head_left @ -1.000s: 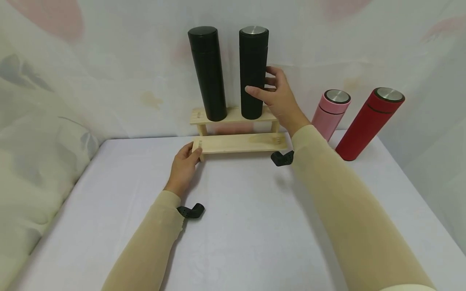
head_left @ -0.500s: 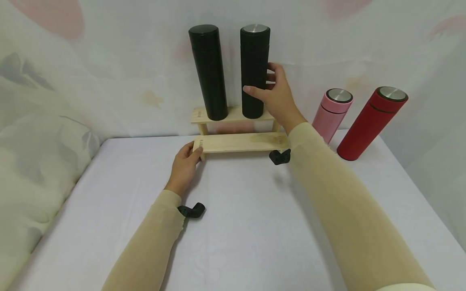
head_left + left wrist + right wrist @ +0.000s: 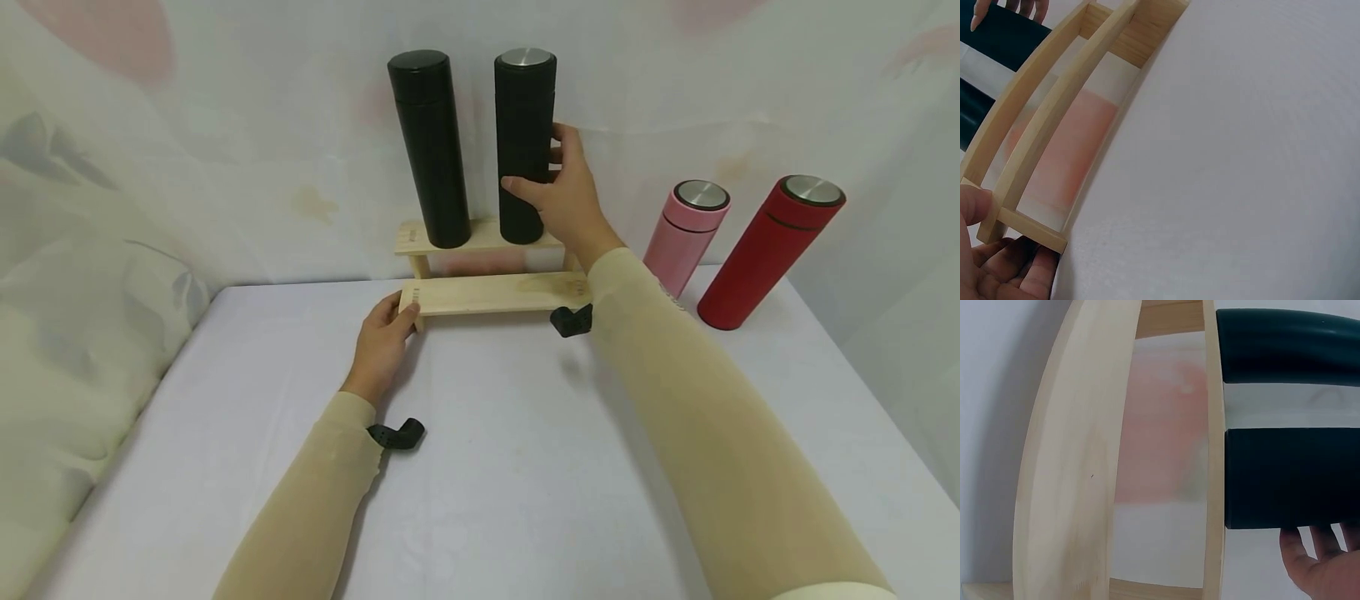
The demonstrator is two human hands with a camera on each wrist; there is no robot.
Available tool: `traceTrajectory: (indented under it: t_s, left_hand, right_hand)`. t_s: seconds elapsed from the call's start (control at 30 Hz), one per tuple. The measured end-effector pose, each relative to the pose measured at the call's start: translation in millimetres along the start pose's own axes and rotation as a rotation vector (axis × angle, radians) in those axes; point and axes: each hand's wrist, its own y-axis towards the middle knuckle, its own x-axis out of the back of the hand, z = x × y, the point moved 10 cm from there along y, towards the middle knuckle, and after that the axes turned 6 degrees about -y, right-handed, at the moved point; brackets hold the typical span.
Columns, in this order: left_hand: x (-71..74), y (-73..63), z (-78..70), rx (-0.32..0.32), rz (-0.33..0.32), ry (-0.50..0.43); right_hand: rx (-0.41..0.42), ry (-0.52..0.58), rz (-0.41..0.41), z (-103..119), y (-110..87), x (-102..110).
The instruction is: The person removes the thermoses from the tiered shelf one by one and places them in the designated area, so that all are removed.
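Note:
A two-tier wooden rack (image 3: 495,295) stands at the back of the table. My left hand (image 3: 379,343) grips the left end of its lower shelf, the thumb on the board and the other fingers curled at the end, as the left wrist view shows. On the upper shelf two tall black thermos bottles stand upright side by side. My right hand (image 3: 573,193) holds the right black thermos bottle (image 3: 523,125), which has a silver lid top, with thumb in front and fingers at its right side. The left black thermos bottle (image 3: 429,150), with a dark lid, stands untouched.
A pink thermos bottle (image 3: 686,237) and a taller red thermos bottle (image 3: 768,254) stand on the white-covered table (image 3: 495,467) to the right, behind my right forearm. Patterned cloth (image 3: 300,125) hangs close behind the rack and along the left side.
Hardly anything differs. The view shifts slightly, and my right hand sits a touch higher against the right black thermos bottle. My left hand keeps its hold on the rack.

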Motion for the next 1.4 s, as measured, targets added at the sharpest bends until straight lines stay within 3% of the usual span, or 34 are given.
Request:
traceTrajectory:
  t_s: [0.37,0.63,1.03,1.4]
  left_hand:
    - [-0.4,-0.1,0.5,0.001,0.004,0.002]
    - [0.3,0.0,-2.2,0.004,0.001,0.03]
    - [2.2,-1.8,2.1,0.013,-0.005,0.018]
    - [2.3,1.0,2.8,0.01,0.0,-0.005]
  right_hand:
    - [0.012,-0.046,-0.028,1.0,-6.1,3.8]
    - [0.059,-0.065,-0.035,5.6,-21.8,6.6]
    - [0.133,-0.014,-0.022,10.7,-61.0,14.4]
    - [0.181,0.127,-0.005,1.8,-116.1,17.1]
